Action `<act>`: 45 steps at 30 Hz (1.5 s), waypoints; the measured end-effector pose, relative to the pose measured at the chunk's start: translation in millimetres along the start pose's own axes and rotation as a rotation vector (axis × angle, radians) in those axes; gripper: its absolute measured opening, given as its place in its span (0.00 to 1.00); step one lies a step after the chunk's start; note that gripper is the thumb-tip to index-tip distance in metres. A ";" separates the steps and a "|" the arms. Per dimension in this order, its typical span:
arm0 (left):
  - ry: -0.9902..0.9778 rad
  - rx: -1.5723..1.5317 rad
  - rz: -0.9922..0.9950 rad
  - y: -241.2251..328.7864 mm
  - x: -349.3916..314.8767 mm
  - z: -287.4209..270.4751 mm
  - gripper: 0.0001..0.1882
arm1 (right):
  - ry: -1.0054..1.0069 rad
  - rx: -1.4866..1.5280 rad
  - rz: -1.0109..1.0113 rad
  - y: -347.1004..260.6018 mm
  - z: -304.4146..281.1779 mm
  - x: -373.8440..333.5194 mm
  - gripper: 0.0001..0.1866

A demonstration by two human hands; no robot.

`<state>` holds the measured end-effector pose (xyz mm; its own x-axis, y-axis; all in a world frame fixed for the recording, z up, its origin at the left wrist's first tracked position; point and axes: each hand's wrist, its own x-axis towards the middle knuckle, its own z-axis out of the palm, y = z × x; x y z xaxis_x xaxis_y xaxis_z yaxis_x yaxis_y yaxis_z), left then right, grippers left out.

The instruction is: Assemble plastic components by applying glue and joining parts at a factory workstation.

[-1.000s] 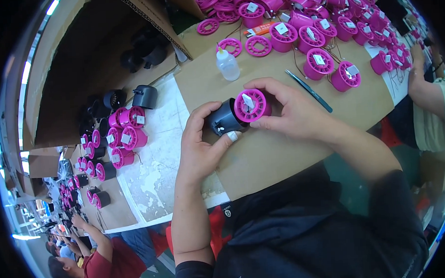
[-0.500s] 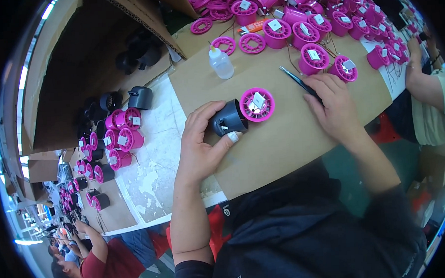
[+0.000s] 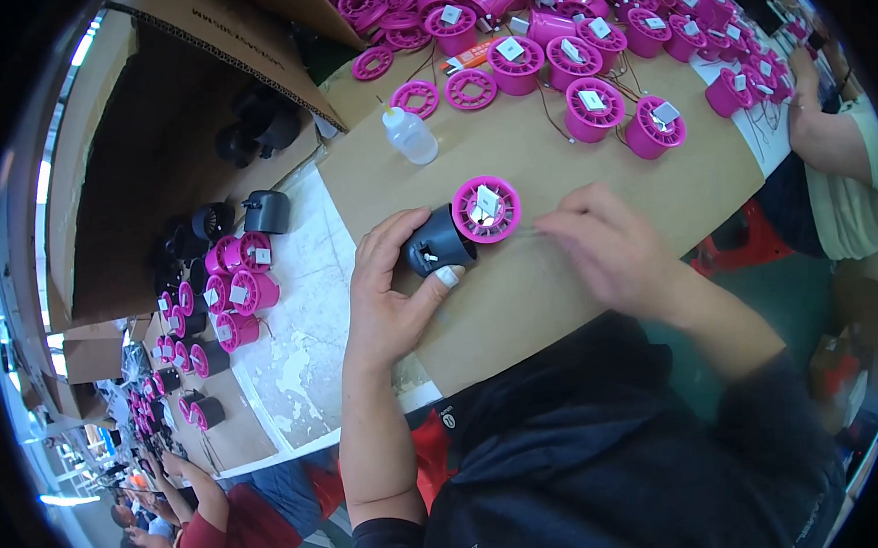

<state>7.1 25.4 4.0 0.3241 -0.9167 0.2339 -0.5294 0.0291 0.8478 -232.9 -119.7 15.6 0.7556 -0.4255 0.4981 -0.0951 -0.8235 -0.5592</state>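
My left hand point(image 3: 392, 281) is closed around a black cylindrical housing point(image 3: 440, 243), lying on its side on the brown cardboard. White tape wraps my left thumb. Against the housing's open end sits a magenta slotted fan part point(image 3: 503, 199) with a small white square piece on its face. Just right of that part is my right hand point(image 3: 610, 252), fingers pinched and smeared by motion. The tweezers in it show only as a faint blurred streak pointing at the magenta part.
A clear squeeze bottle point(image 3: 412, 138) stands beyond my left hand, near two flat magenta rings point(image 3: 471, 89). Many magenta fan parts point(image 3: 594, 109) with wires crowd the far side. An open cardboard box point(image 3: 223, 48) and black housings point(image 3: 267, 212) are at left. Co-workers sit on both sides.
My right hand has moved left and nearer to me, bringing the tweezers toward the magenta part. The view has shifted slightly; my left hand keeps its hold on the housing.
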 end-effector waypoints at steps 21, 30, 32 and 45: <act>-0.016 0.015 0.013 2.9 -0.5 2.3 0.33 | 0.013 0.029 -0.062 -20.0 20.2 14.5 0.18; -0.019 -0.012 0.017 3.4 -0.8 4.0 0.32 | 0.028 0.120 -0.029 -23.8 29.5 14.4 0.17; -0.015 -0.015 0.014 3.9 -0.8 4.1 0.32 | 0.037 0.146 -0.021 -23.6 32.7 12.5 0.17; -0.016 -0.038 -0.020 5.0 -2.1 2.6 0.29 | 0.066 0.544 0.333 -27.6 38.8 5.2 0.12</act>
<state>1.7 26.4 6.4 0.3214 -0.9235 0.2095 -0.4930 0.0257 0.8696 -201.2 -84.7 7.9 0.6993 -0.6620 0.2696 0.0378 -0.3424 -0.9388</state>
